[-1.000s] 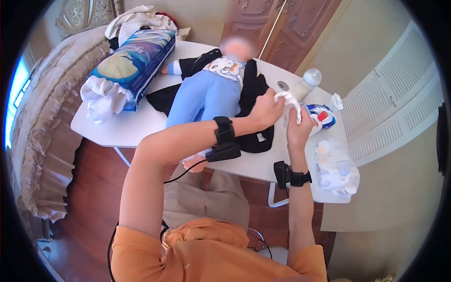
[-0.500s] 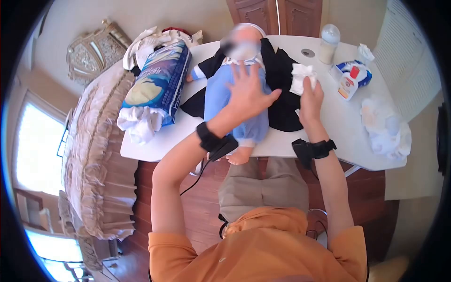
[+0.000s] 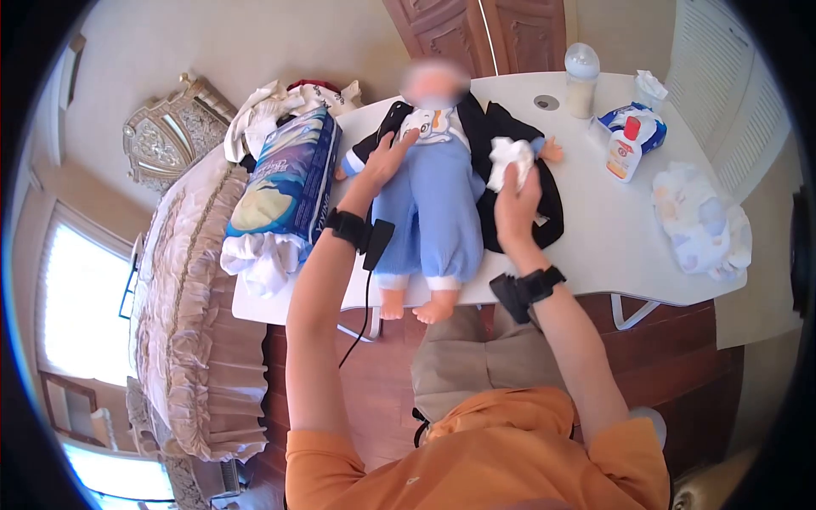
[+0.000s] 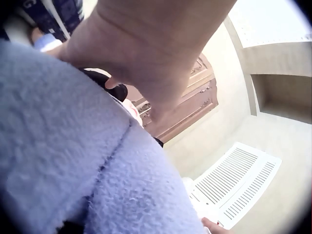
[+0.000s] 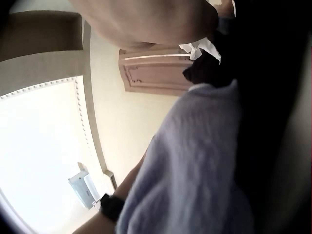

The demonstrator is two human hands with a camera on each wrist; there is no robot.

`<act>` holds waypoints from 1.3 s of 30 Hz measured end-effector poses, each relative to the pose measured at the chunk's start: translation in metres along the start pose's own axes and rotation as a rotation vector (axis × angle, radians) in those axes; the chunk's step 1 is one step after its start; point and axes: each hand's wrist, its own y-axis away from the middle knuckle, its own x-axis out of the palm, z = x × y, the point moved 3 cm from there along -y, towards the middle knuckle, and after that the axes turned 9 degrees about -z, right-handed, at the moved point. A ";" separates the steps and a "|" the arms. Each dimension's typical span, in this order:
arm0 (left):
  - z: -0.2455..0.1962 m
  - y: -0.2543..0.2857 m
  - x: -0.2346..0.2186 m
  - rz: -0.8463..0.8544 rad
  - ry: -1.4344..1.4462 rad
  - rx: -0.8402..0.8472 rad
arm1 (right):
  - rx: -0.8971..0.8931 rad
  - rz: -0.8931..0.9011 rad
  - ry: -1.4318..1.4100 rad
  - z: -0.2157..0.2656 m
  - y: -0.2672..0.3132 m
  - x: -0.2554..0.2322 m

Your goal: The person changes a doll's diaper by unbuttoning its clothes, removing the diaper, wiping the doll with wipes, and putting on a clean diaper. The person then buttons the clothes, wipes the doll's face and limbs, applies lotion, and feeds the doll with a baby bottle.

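Note:
A baby doll in light blue fleece trousers (image 3: 433,212) lies on its back, its black jacket (image 3: 540,204) spread around it. My left hand (image 3: 387,161) rests at the side of its chest, over the jacket front and the edge of the printed white shirt (image 3: 435,127); its fingers look loosely extended. In the left wrist view this hand arches above the blue fleece (image 4: 58,126). My right hand (image 3: 518,208) pinches a crumpled white wipe (image 3: 508,161) over the jacket, near the doll's arm on that side. The right wrist view shows only part of the wipe (image 5: 202,48).
A blue diaper pack (image 3: 285,174) lies at the table's left, with white cloth at its mouth. To the right are a baby bottle (image 3: 581,89), a blue wipes pack (image 3: 648,132), a red-capped lotion bottle (image 3: 624,157) and a bundled patterned diaper (image 3: 701,221). A ruffled bed (image 3: 200,340) borders the left.
My hands have parted from around the wipe. The left has moved across to the doll's chest; the right has carried the wipe leftward over the jacket. The head view has shifted.

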 end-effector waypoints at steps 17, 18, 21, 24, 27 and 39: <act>0.038 -0.014 0.019 0.103 0.389 -0.144 | 0.339 0.235 -0.136 -0.004 0.040 0.043; 0.041 -0.017 0.018 0.000 0.343 -0.136 | 0.346 0.232 -0.133 -0.004 0.040 0.045; 0.048 -0.014 0.015 -0.246 0.227 -0.053 | 0.273 0.245 -0.023 0.009 0.040 0.053; 0.046 -0.008 0.010 -0.361 0.225 0.043 | 0.207 0.297 0.011 0.016 0.041 0.062; 0.045 -0.004 0.005 -0.302 0.356 0.069 | 0.118 0.307 0.088 0.021 0.042 0.071; -0.003 -0.011 -0.013 0.508 0.406 -0.215 | -0.182 0.354 0.254 0.037 0.056 0.101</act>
